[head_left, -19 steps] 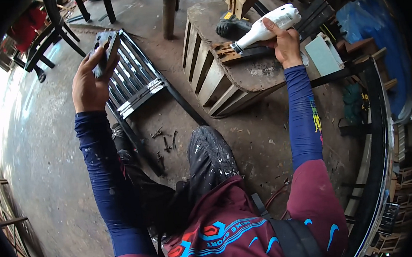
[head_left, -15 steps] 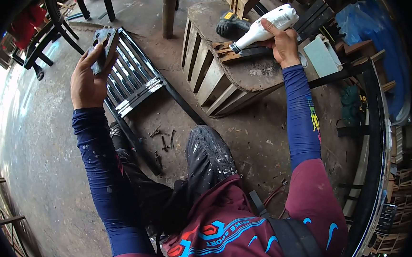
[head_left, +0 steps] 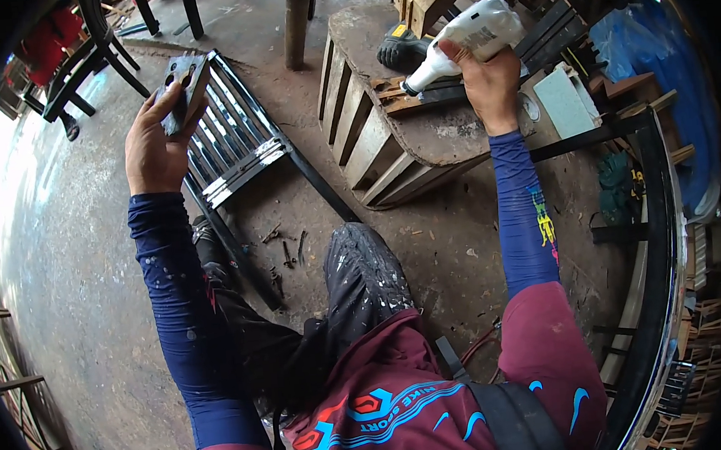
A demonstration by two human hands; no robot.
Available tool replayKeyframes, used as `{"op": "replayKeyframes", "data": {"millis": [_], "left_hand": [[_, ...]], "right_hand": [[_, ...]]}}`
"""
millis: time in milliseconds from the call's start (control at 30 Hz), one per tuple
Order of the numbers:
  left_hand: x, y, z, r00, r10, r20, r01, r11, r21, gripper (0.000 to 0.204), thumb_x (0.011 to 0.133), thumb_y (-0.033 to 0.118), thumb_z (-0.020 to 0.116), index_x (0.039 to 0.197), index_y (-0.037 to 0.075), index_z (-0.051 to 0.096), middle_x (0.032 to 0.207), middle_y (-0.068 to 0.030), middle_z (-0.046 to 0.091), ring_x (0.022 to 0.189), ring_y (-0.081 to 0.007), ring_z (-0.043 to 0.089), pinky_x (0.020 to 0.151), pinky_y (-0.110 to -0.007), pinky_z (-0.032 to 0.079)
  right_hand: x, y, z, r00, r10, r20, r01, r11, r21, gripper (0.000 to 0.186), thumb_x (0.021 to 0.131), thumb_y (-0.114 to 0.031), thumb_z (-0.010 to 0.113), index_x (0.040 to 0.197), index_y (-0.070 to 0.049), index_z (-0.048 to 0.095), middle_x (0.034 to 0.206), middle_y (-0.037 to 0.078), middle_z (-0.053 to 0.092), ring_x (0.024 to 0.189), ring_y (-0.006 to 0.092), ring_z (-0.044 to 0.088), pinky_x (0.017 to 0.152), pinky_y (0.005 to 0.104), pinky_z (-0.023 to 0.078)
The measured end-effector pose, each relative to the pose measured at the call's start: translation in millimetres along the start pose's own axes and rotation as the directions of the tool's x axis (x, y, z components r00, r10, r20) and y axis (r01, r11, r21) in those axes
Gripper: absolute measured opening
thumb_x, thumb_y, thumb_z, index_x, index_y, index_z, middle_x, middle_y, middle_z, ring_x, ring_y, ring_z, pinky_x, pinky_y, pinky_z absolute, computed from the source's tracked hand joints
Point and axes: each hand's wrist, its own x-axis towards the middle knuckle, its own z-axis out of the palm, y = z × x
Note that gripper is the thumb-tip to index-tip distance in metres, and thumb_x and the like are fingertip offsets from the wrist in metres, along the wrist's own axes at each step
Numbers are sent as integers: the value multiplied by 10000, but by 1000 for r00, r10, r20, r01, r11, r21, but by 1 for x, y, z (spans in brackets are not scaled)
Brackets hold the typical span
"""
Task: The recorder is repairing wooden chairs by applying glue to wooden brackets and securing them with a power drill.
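White bottle (head_left: 474,35) in right grip (head_left: 491,86)

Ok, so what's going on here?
A person is holding something in each hand. The left hand grips a small dark block with holes in it; the right hand holds a tilted white bottle, its narrow tip toward the left. Block and bottle are apart. A black slatted frame lies on the floor, beside a worn stand.
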Motion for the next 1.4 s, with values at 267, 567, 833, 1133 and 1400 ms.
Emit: {"op": "replayKeyframes", "data": {"millis": [267, 567, 833, 1133, 1400], "left_hand": [[-1, 2, -3, 1000, 11, 0, -11, 1000, 9, 324, 942, 88, 637, 1217, -53, 542, 1177, -161, 620, 1065, -275, 637, 947, -447, 562], [-3, 1, -8, 1000, 8, -8, -7, 998, 63, 321, 943, 94, 636, 1222, -37, 545, 1198, -149, 607, 1109, -264, 624, 965, -415, 552], [-6, 0, -9, 999, 2, -35, -2, 1000, 24, 356, 939, 103, 644, 1248, -39, 540, 1203, -146, 619, 1092, -252, 632, 955, -430, 553], [-8, -18, 20, 999, -20, -48, 27, 988, 155, 437, 877, 49, 692, 1274, -46, 535, 1185, -191, 630, 1001, -274, 681, 807, -384, 620], [-40, -162, 96, 445, -384, 809, -732, 364, 576, 482, 899, 293, 697, 1353, 175, 584, 1176, -152, 670, 952, -243, 678, 760, -328, 572]], "right_hand": [[-16, -18, 8, 992, -124, 22, 125, 991, -55, 330, 780, -252, 838, 947, -6, 697, 880, 123, 746, 800, 214, 724, 717, 330, 563], [-19, -14, 13, 997, 71, 28, -69, 997, -46, 361, 779, -301, 840, 919, 4, 706, 867, 106, 746, 789, 208, 719, 713, 319, 546], [-18, -4, -7, 999, 31, 33, -29, 998, -64, 359, 820, -300, 792, 979, -1, 673, 888, 127, 740, 791, 241, 732, 699, 341, 574], [-23, 6, -8, 1000, 5, 13, -5, 999, -45, 380, 801, -279, 813, 1016, -1, 669, 884, 131, 730, 796, 272, 723, 728, 339, 563], [-22, 41, 21, 936, -317, 152, 351, 880, -321, 157, 845, -136, 670, 988, -138, 734, 900, 162, 693, 813, 360, 671, 692, 460, 511]]}}
